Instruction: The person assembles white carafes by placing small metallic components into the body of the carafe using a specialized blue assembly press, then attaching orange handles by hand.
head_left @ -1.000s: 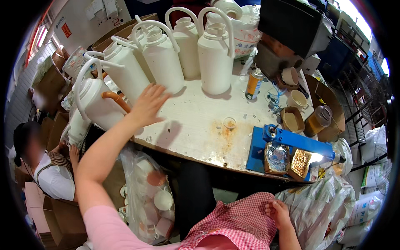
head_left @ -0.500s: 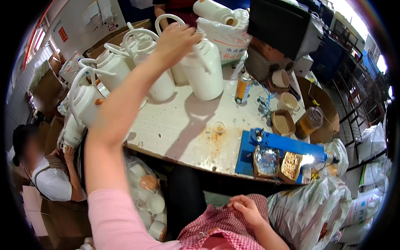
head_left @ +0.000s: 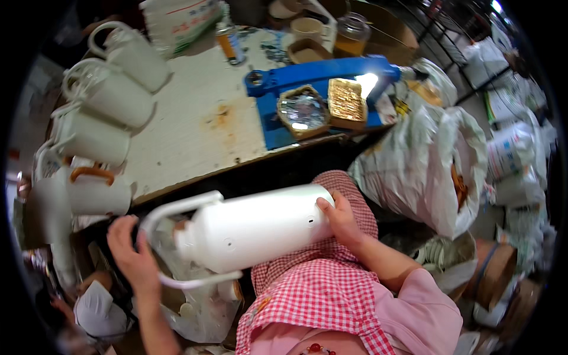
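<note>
A white thermos flask point(head_left: 266, 225) lies on its side above my lap, its mouth to the left and its base to the right. My left hand point(head_left: 135, 254) is at the bend of its white carrying handle point(head_left: 177, 205), fingers curled around it. At the other end, my right hand point(head_left: 341, 220) grips the base, thumb on top. Small holes show in the flask's side. The red-checked apron point(head_left: 319, 284) spreads beneath it.
Several white flasks point(head_left: 112, 94) stand along the table's left side. A blue fixture point(head_left: 319, 74) carries two foil-lined blocks point(head_left: 348, 100) beside a bright lamp. Behind it are a spray can point(head_left: 229, 44) and a jar point(head_left: 352, 35). A white sack point(head_left: 426, 165) stands right. Another person point(head_left: 100, 307) is lower left.
My left hand has brought a flask from the table down to my lap. My right hand, empty before, now holds its base. The view has turned and lowered.
</note>
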### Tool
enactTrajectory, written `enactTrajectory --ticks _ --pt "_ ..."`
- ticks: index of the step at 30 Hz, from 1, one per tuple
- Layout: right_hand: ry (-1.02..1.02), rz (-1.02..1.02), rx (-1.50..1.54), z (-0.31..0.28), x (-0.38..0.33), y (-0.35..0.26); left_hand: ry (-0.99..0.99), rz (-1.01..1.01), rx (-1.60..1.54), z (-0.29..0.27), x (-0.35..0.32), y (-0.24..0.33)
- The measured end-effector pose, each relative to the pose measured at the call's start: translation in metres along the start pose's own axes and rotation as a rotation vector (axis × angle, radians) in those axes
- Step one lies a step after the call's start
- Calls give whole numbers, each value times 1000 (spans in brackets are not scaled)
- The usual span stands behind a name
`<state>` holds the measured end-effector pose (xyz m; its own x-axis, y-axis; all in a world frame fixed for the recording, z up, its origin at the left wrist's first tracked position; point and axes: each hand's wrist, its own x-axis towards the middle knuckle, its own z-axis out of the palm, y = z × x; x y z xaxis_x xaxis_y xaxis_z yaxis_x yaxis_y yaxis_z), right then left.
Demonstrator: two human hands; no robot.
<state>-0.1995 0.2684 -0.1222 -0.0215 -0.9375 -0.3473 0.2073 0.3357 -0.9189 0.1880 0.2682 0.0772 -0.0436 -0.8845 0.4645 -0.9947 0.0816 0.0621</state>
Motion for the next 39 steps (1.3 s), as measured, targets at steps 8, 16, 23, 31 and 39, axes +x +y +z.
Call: enactTrajectory --ticks 8,16,23,31,39 --pt "263 -416 -584 -93 68 -78 -380 -423 -843 109 -84 46" --pt "511 -514 -1535 -92 210 -114 -443 -460 -807 109 -57 50" --pt "440 -625 -1211 -70 178 -132 -433 -574 -905 107 -52 53" --pt "-98 -764 -421 55 197 -208 -482 -579 -909 113 -40 54" --pt "-288 -719 -475 78 219 -217 -368 -489 -879 117 -47 49"
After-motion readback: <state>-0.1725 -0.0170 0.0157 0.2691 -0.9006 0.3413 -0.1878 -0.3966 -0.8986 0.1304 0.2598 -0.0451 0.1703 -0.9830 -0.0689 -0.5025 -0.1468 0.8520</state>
